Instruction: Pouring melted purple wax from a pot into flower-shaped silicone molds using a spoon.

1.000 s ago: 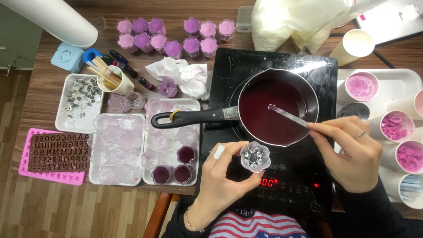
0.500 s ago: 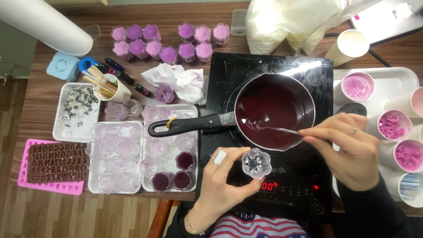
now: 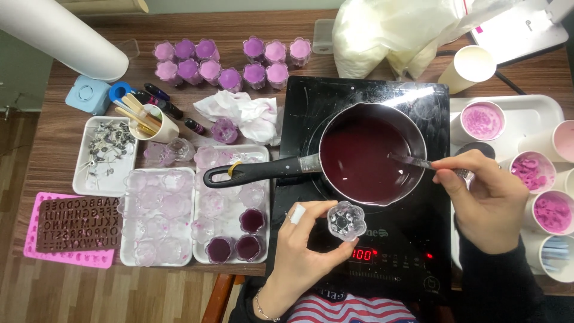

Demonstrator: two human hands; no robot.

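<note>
My left hand [image 3: 302, 254] holds a small clear flower-shaped glass cup [image 3: 346, 220] just below the rim of a black saucepan [image 3: 372, 154]. The pan sits on a black induction cooktop [image 3: 359, 179] and is filled with dark purple liquid. Its black handle [image 3: 251, 171] points left. My right hand [image 3: 487, 200] grips a metal spoon [image 3: 414, 161] whose tip dips into the liquid at the pan's right side.
Two white trays [image 3: 197, 215] left of the cooktop hold several clear cups, three with dark purple fill. Filled pink-purple cups [image 3: 230, 63] stand at the back. Paper cups of pink wax [image 3: 541, 179] sit on the right. A pink letter mould [image 3: 72, 230] and a tray of wicks [image 3: 103, 154] lie far left.
The view shifted, so the pan now appears further right. My right hand moved the spoon to the pan's right side. My left hand keeps the clear cup below the pan.
</note>
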